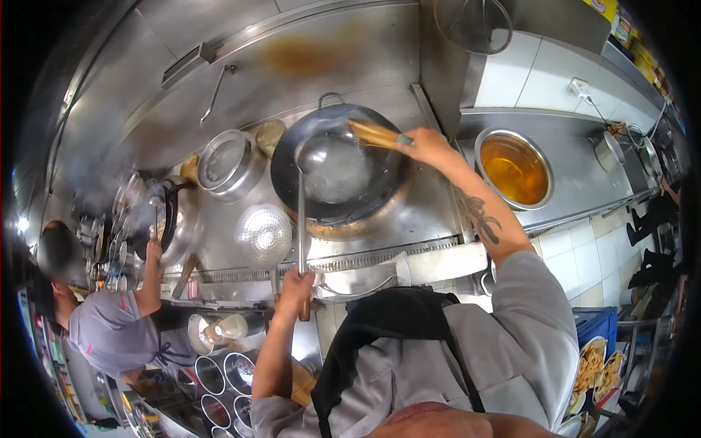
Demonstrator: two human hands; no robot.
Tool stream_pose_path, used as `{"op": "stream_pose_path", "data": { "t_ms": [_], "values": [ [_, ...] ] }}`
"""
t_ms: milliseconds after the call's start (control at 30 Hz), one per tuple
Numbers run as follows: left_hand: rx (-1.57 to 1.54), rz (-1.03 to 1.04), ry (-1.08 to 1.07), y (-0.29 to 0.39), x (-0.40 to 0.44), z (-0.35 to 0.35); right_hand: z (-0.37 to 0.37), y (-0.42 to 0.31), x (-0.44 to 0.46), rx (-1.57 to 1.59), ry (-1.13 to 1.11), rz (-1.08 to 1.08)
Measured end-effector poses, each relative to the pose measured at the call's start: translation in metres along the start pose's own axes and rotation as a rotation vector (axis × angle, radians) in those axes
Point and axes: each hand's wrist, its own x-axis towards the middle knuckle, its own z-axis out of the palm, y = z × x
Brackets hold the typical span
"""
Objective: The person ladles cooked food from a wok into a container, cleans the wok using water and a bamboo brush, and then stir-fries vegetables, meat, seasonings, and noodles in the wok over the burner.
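Note:
My left hand [295,286] is closed around the long handle of a ladle [301,219], whose wooden end sticks out below my fingers. The ladle's bowl rests inside a black wok [285,179] that holds cloudy, steaming liquid [339,175]. With my right hand [427,146] I grip a bundled bamboo wok brush [376,135] over the wok's far right side, its bristles pointing left. A perforated skimmer [264,235] lies left of the ladle, its handle close to my left hand.
A steel bowl of amber liquid [515,169] stands on the right counter. A lidded-looking steel pot [230,164] sits left of the wok. Further left, a co-worker [113,321] works at another pan [171,219]. Several metal canisters [212,376] stand lower left; a blue crate [595,325] is lower right.

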Motion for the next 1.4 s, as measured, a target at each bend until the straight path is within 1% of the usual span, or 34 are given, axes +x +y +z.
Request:
{"op": "stream_pose_path", "data": {
  "t_ms": [133,167,200,267,333,400,467,500,600,667,733,833,933,1033,1133,1233,1333,1367,1400],
  "values": [
    [0.383,0.562,0.297,0.038,-0.022,0.018,-0.061,0.014,-0.039,0.322,0.146,0.159],
    [0.293,0.664,0.271,0.044,-0.022,0.026,-0.074,0.014,-0.053,0.426,0.186,0.195],
    [0.255,0.729,0.229,0.056,-0.022,0.037,-0.08,0.017,-0.066,0.529,0.225,0.231],
    [0.172,0.854,0.147,0.084,-0.019,0.066,-0.087,0.03,-0.088,0.833,0.253,0.213],
    [0.149,0.726,0.031,0.097,-0.007,0.1,-0.097,0.035,-0.106,1.005,0.253,0.307],
    [0.214,0.951,0.135,0.089,0.02,0.146,-0.101,0.033,-0.122,1.097,0.244,0.341],
    [0.218,0.839,-0.006,0.085,0.044,0.185,-0.1,0.033,-0.136,1.163,0.234,0.359],
    [0.22,0.786,-0.075,0.081,0.055,0.202,-0.09,0.048,-0.141,1.134,0.226,0.401],
    [0.336,0.644,-0.109,0.056,0.084,0.25,-0.093,0.036,-0.161,1.139,0.234,0.424],
    [0.3,0.67,-0.125,0.035,0.093,0.273,-0.093,0.033,-0.172,1.133,0.251,0.431],
    [0.296,0.714,-0.132,0.028,0.088,0.288,-0.089,0.04,-0.183,1.118,0.25,0.464],
    [0.299,0.646,-0.166,0.025,0.078,0.31,-0.09,0.04,-0.194,1.106,0.266,0.469],
    [0.155,0.41,-0.42,0.057,0.065,0.31,-0.085,0.042,-0.199,1.105,0.265,0.489],
    [-0.153,0.27,-0.591,0.06,0.072,0.313,-0.088,0.038,-0.2,1.092,0.214,0.49],
    [-0.071,0.503,-0.41,0.068,0.078,0.291,-0.087,0.029,-0.192,1.103,0.217,0.467],
    [0.299,1.183,0.127,0.094,0.075,0.225,-0.079,0.025,-0.174,1.124,0.173,0.307],
    [0.545,1.136,0.398,0.1,0.085,0.162,-0.082,0.004,-0.137,0.736,0.014,0.113],
    [0.588,1.127,0.497,0.094,0.094,0.15,-0.085,-0.011,-0.124,0.573,-0.02,0.012],
    [0.615,1.089,0.435,0.084,0.103,0.141,-0.085,-0.027,-0.107,0.385,-0.074,-0.101]
  ]
}}
